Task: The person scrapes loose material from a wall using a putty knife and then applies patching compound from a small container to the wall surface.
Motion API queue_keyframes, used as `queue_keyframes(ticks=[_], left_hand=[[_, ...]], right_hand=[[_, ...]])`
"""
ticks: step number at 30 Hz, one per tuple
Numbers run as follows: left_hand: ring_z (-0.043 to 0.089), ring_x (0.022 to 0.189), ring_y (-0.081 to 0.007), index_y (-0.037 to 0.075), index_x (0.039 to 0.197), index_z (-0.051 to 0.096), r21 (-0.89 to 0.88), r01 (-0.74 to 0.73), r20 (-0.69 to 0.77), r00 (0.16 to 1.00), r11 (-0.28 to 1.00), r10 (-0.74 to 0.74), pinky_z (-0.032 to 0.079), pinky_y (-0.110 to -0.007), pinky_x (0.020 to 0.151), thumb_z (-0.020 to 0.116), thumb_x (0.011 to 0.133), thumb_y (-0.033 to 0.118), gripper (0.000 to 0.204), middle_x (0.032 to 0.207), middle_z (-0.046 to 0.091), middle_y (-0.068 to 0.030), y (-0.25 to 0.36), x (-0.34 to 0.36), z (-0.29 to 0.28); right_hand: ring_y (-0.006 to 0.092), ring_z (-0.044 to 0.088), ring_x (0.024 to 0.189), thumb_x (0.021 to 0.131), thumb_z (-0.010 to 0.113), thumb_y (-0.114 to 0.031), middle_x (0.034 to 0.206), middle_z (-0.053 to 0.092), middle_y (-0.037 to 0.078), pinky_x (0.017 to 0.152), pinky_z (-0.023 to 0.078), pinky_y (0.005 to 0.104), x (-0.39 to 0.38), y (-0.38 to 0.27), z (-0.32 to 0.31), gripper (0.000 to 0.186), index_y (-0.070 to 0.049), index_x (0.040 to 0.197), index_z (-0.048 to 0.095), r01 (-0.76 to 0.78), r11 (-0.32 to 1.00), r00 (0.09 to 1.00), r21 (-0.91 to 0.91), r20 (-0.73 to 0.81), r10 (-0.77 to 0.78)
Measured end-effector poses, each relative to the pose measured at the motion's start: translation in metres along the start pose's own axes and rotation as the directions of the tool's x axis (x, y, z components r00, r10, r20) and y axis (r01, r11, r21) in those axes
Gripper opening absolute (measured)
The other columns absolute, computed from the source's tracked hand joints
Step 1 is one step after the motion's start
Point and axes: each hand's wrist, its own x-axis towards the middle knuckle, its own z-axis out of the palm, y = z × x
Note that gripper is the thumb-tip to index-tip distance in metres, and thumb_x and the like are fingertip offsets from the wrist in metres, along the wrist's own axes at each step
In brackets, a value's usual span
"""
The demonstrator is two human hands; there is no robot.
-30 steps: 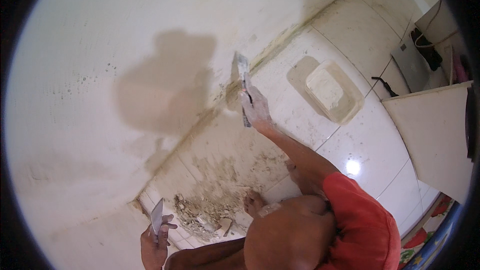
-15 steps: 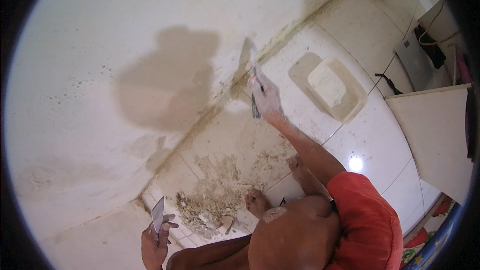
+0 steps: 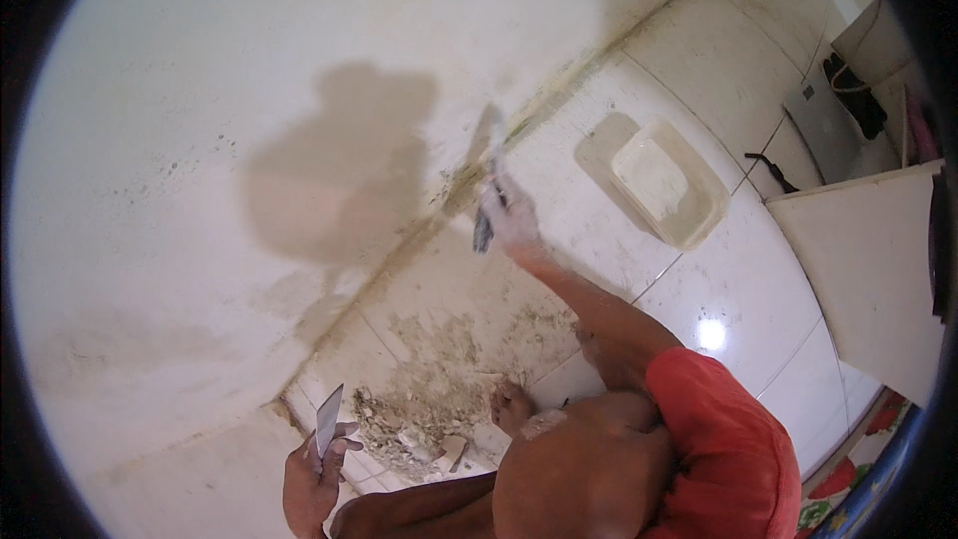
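My right hand [image 3: 515, 223], dusted white, is closed around a putty knife [image 3: 483, 233]. Its dark handle sticks out below the fist, while the thin blade points up along the wall's foot, close to or against the wall; contact is hard to tell. At the lower left, my left hand [image 3: 311, 484] grips a flat metal scraper blade [image 3: 328, 421] between thumb and fingers, its tip upward. Whether that blade has a handle is hidden by the hand. Right of my right hand, a pale plastic tub [image 3: 711, 217] holds white paste [image 3: 651, 166].
A pale stained wall [image 3: 150, 220] meets the tiled floor [image 3: 718, 284] along a dirty diagonal joint. Crumbled plaster rubble [image 3: 414, 429] lies near my bare foot [image 3: 511, 406]. At right stand a white panel [image 3: 863, 269] and a grey flat object [image 3: 823, 125], with a black cable [image 3: 773, 170] nearby.
My right hand has moved down and left along the wall joint with the putty knife. My left hand's scraper blade has shifted slightly up and right. The tub stays in place.
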Motion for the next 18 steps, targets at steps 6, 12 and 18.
queue_keyframes(ticks=[6, 12, 18], left_hand=[[0.059, 0.058, -0.0210, 0.000, 0.112, 0.064, 0.043, 0.044, 0.045, 0.998, 0.998, -0.046, 0.048, -0.033, 0.059, 0.050, 0.100, 0.028, 0.034, 0.083, 0.070, -0.0121, 0.020, 0.002, -0.002], [0.058, 0.057, -0.0211, 0.001, 0.109, 0.066, 0.103, -0.037, -0.059, 0.997, 0.994, 0.044, 0.047, -0.033, 0.057, 0.053, 0.099, 0.028, 0.032, 0.074, 0.067, -0.0110, -0.004, -0.008, -0.007], [0.056, 0.063, -0.0125, -0.005, 0.111, 0.060, 0.095, -0.228, -0.129, 0.962, 0.969, 0.239, 0.047, -0.027, 0.057, 0.055, 0.097, 0.020, 0.030, 0.087, 0.067, -0.0076, -0.009, -0.001, -0.006]], right_hand=[[0.0076, 0.052, 0.059, 0.097, 0.054, -0.018, 0.074, 0.055, 0.001, 0.053, 0.045, 0.0256, 0.045, -0.030, -0.021, 0.034, 0.001, 0.125, 0.054, -0.136, 0.964, 0.990, 0.227, 0.001, 0.140], [0.0100, 0.057, 0.063, 0.096, 0.053, -0.015, 0.084, 0.061, 0.006, 0.056, 0.049, 0.0266, -0.041, -0.021, 0.000, 0.048, -0.006, 0.141, 0.043, -0.034, 0.999, 0.947, 0.032, 0.320, 0.022], [0.0087, 0.058, 0.071, 0.096, 0.053, -0.017, 0.094, 0.064, 0.006, 0.064, 0.049, 0.0228, -0.086, -0.029, -0.082, 0.039, -0.002, 0.132, 0.054, -0.647, 0.763, 0.653, -0.007, 0.511, 0.559]])
